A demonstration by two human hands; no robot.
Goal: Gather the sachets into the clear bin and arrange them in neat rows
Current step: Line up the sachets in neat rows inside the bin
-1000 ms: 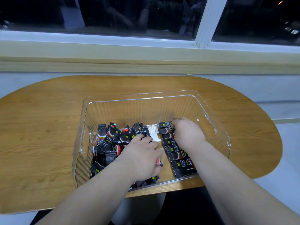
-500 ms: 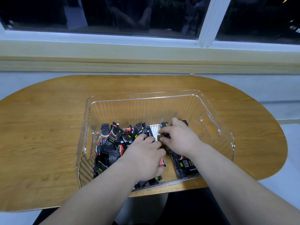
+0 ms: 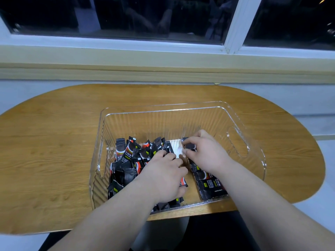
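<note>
Wooden table (image 3: pixel 54 151) under a dark window (image 3: pixel 126 15): sachets being lined up in the clear bin (image 3: pixel 163 108).
The right hand (image 3: pixel 205 153) pinches one sachet (image 3: pixel 190 146) at the far end of the row (image 3: pixel 212 187). The left hand (image 3: pixel 163 176) curls over the loose heap (image 3: pixel 126 160), its grip hidden. Next, likely: lay it flush, then draw another.

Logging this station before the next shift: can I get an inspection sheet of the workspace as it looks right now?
Surface: oval wooden table, the bin standing near its front edge.
Job's things: clear bin; loose sachets heaped in its left half; row of sachets overlapped along the right side of its floor.
Clutter: nothing seen.
Grippers: left hand curls round some of the loose sachets; right hand pinches a single sachet at the row's far end.
Cables: nothing seen.
Surroundings: dark window and pale sill behind the table.
</note>
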